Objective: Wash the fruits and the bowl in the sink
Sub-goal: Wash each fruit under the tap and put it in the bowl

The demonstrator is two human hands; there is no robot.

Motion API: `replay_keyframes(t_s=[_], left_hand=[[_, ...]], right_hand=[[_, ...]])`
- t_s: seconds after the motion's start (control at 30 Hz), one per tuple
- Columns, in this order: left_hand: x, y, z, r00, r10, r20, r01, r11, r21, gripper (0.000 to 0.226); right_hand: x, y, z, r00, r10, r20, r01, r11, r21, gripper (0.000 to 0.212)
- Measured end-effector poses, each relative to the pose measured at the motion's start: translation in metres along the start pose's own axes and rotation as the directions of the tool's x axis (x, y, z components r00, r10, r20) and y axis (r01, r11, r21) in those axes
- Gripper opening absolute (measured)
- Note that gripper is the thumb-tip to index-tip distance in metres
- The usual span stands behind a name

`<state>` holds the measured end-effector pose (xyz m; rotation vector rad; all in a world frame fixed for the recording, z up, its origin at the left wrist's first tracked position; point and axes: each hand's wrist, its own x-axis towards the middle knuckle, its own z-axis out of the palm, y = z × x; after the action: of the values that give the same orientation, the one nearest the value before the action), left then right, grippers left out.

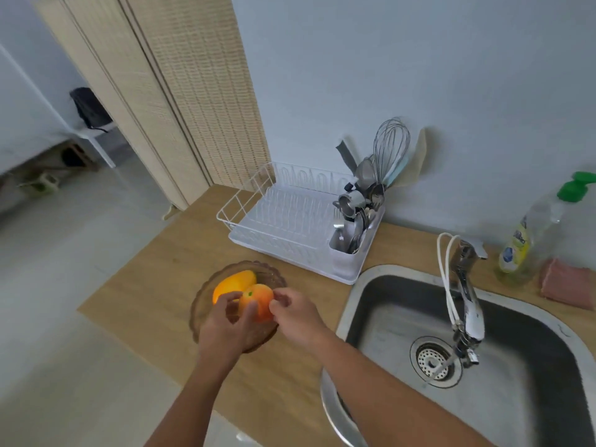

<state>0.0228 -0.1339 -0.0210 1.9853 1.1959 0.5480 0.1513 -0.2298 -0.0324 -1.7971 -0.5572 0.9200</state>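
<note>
A: Reaching over the bowl [206,301], both hands were at the fruit. The left hand [224,327] had its fingers curled round the peach-coloured fruit [259,300], so that grip held the fruit. The right hand [295,312] touched the same fruit from the other side with its fingertips; whether it truly pinched it, I could not tell.

B: And where did the things sit?

A: The brownish glass bowl stood on the wooden bench [154,285], well left of the sink [516,398]. In it lay the peach-coloured fruit and, behind it, a yellow-orange fruit [230,283], the two touching.

B: How would you have done that step well?

A: I'd judge it best to lift one fruit at a time, wrapped fully in the fingers since the skin looked smooth, and carry it low across to the basin under the tap [467,304]. A thin stream seemed to run from the spout toward the drain [432,362], though blur made that uncertain.

B: Other containers?

A: The white dish rack [283,221] behind the bowl had bare slots, but its cutlery caddy [350,243] was crammed with spoons and a whisk [390,146]. The sink held no dishes that I could see. A soap bottle [519,246] stood beside a pink sponge [567,283] on the right.
</note>
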Motion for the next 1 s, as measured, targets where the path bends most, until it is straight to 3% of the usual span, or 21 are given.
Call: replay_keyframes(t_s=[0.2, 0.4, 0.6, 0.73, 0.83, 0.93, 1.0], left_hand=[[0.036, -0.042, -0.026, 0.985, -0.162, -0.057, 0.169, 0.97, 0.172, 0.049], [0.05, -0.071, -0.024, 0.977, -0.207, -0.053, 0.212, 0.909, 0.36, 0.057], [0.051, -0.075, -0.029, 0.977, -0.191, -0.099, 0.215, 0.856, 0.47, 0.063], [0.029, -0.05, -0.018, 0.986, -0.081, -0.146, 0.132, 0.914, 0.384, 0.046], [-0.006, -0.021, 0.021, 0.997, 0.049, -0.065, -0.028, 0.956, 0.292, 0.04], [-0.051, 0.006, 0.085, 0.967, 0.229, 0.111, -0.252, 0.93, 0.269, 0.036], [-0.085, 0.021, 0.131, 0.893, 0.32, 0.316, -0.38, 0.912, 0.153, 0.034]], right_hand=[[0.047, -0.022, 0.058, 0.981, 0.065, 0.182, -0.029, 0.98, -0.196, 0.043], [0.066, -0.017, 0.083, 0.965, 0.135, 0.227, -0.053, 0.942, -0.332, 0.047], [0.06, -0.017, 0.081, 0.971, 0.102, 0.217, -0.032, 0.952, -0.303, 0.05], [0.009, -0.005, 0.04, 0.998, -0.063, 0.019, 0.065, 0.994, -0.093, 0.036], [-0.047, 0.041, -0.012, 0.984, -0.037, -0.177, 0.035, 0.999, -0.016, 0.022], [-0.101, 0.107, -0.077, 0.934, 0.08, -0.348, -0.094, 0.995, -0.024, 0.014], [-0.133, 0.146, -0.121, 0.873, 0.169, -0.457, -0.218, 0.974, -0.056, 0.013]])
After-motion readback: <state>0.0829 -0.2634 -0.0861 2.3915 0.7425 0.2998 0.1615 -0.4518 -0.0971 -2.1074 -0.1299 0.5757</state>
